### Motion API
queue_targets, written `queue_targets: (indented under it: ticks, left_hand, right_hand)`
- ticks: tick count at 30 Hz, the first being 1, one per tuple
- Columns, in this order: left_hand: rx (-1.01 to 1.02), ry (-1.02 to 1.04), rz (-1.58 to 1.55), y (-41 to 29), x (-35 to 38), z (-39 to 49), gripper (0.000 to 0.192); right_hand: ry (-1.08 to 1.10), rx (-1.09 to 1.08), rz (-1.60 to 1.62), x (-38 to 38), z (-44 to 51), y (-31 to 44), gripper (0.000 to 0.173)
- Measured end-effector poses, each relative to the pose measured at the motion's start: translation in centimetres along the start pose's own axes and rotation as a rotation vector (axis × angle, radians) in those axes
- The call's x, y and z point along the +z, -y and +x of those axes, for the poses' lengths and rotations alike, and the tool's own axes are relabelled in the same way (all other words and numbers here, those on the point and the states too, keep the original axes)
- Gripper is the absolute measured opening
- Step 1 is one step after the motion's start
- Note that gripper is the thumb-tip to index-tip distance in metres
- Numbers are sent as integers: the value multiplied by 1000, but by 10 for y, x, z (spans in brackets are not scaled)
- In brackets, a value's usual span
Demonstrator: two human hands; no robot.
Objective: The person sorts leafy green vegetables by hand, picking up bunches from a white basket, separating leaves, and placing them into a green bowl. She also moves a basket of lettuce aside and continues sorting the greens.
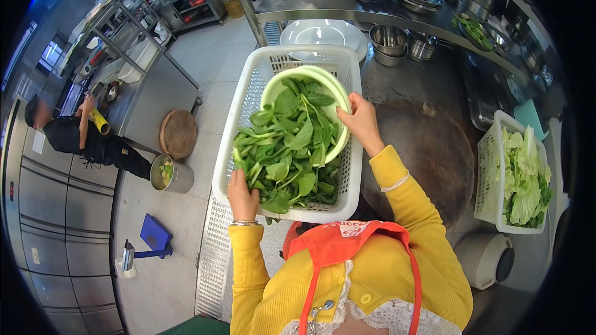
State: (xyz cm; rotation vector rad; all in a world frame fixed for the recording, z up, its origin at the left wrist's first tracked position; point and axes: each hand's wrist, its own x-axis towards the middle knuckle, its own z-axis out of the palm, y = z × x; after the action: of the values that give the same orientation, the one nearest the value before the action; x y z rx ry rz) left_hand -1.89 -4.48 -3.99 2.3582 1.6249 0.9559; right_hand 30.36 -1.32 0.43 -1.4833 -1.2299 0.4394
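Note:
My right hand (361, 118) grips the right rim of a pale green plastic basin (345, 137), thumb on the inner side. The basin is tilted towards me inside a white slotted plastic basket (228, 149). Leafy greens (288, 142) with long stems fill the basin and spill over its lower left side into the basket. At the basket's near left corner, my left hand (243, 197) is closed around the edge of the greens, its fingertips partly hidden by stems. Some darker leaves (328, 186) lie lower in the basket, beneath the basin's rim.
On the right are a round chopping block (419, 158) and a white basket (486, 186) of lettuce. White plates (321, 32) and steel bowls (389, 39) sit beneath a steel shelf (321, 15). A person (70, 130) stands at the left counter; a metal pot (179, 179) and blue scale (156, 232) occupy the floor.

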Motion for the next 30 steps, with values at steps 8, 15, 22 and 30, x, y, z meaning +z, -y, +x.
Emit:
queue_targets:
  ticks: [8,15,22,30]
  left_hand:
    - [-135,327,149,-11,-35,30,57]
    - [467,126,51,-157,-16,86,70]
    - [582,128,334,-182,50,131,52]
    - [478,-23,173,-171,-4,124,53]
  right_hand:
    - [-207,29,230,-43,11,18,22]
    - [-290,38,309,-56,-22,34,23]
    - [-310,78,338,-60,-58,33,19]
    - [-389,75,333,-60,-54,24,18]
